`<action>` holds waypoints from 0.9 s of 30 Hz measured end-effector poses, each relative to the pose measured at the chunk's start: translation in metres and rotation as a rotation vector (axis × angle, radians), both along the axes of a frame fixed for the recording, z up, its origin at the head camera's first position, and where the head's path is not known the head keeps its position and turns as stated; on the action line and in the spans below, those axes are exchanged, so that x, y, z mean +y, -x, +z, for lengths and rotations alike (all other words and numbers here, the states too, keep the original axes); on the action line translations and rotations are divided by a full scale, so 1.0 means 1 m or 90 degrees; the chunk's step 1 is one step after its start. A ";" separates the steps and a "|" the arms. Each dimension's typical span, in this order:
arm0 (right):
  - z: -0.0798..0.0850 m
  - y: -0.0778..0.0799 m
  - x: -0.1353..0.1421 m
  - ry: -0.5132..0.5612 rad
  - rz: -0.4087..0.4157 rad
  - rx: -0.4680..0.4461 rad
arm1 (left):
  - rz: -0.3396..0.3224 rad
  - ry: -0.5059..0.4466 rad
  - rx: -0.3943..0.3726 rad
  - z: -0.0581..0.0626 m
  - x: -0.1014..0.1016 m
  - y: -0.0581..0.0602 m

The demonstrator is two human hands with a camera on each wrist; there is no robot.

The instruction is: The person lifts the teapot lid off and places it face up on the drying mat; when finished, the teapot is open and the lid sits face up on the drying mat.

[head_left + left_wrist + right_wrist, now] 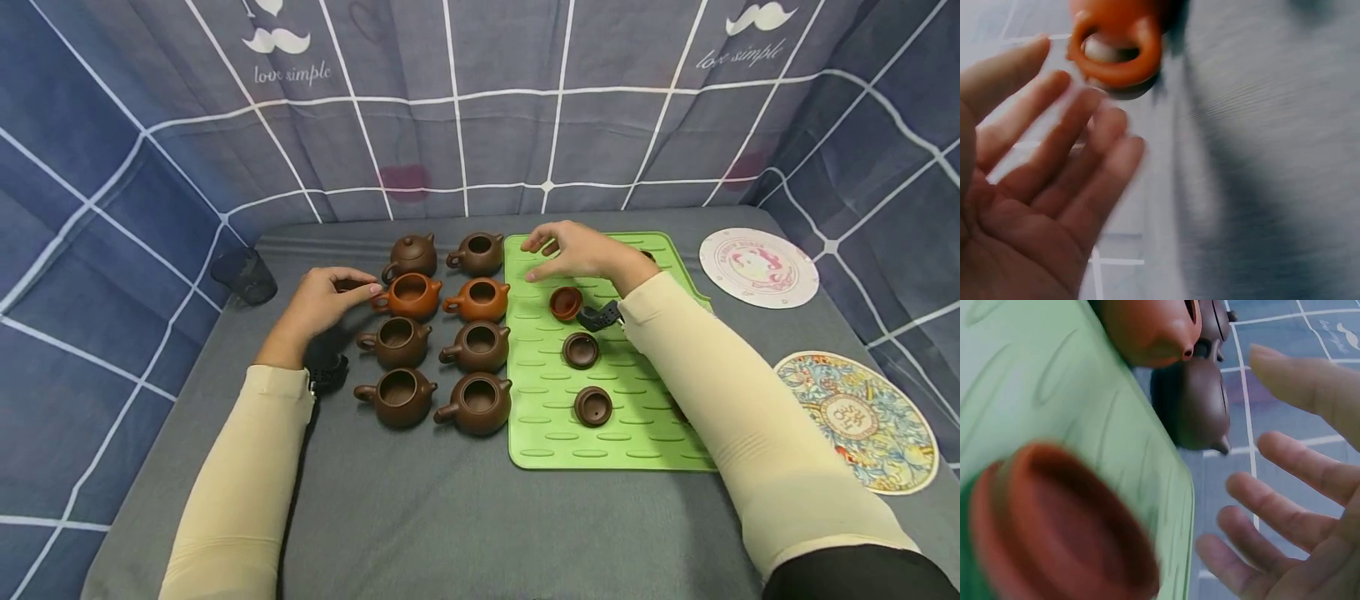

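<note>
My left hand [322, 302] reaches beside the handle of an orange lidless teapot [414, 297]. The left wrist view shows its fingers loosely bent just short of the orange handle [1119, 74], holding nothing. At the back left stands a brown teapot with its lid on [413, 254]. Over the back of the green mat [540, 442] hovers my right hand [576, 250], fingers spread and nothing in them. Nearest to it are a brown lidless teapot [480, 253], a second orange one [478, 299] and an orange lid [566, 303] lying on the mat.
Several more brown lidless teapots [480, 404] fill the two rows. Brown lids [581, 350] lie on the mat, some partly hidden by my right arm. A dark cup [247, 275] stands far left; two round mats [759, 268] lie at right.
</note>
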State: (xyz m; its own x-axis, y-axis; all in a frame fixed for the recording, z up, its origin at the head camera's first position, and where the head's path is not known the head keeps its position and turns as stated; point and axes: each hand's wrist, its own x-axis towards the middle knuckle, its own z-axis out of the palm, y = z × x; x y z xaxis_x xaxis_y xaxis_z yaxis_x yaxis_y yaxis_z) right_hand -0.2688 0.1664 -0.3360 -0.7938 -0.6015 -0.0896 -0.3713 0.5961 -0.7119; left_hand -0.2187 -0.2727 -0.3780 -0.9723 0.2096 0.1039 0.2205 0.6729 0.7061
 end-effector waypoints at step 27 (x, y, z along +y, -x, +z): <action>0.019 0.028 -0.176 -0.119 0.055 0.155 | 0.021 0.057 -0.027 -0.003 0.016 0.040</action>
